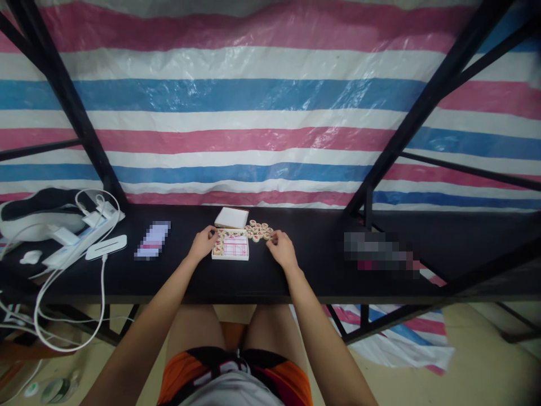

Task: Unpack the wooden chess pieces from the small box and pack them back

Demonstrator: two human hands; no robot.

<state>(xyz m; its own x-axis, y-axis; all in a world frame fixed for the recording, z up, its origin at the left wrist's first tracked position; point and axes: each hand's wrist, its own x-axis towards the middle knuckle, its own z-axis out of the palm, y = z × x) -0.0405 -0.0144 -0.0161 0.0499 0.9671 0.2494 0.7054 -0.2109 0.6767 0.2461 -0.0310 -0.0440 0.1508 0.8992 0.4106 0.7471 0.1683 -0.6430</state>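
Observation:
A small white box lies on the black tabletop in front of me. Round wooden Chinese chess pieces with red and dark characters line its left side and back. A folded paper with red lines fills the rest of the box. My left hand is closed at the box's back left corner, fingertips on its edge. To the right of the box lies a loose pile of red-marked chess pieces. At its right edge my right hand pinches a chess piece, partly hidden by the fingers.
Behind the box lies its white lid. A blurred phone is to the left, near a power strip with white cables and a white device. Blurred items lie at right. Black metal posts and striped sheeting bound the desk.

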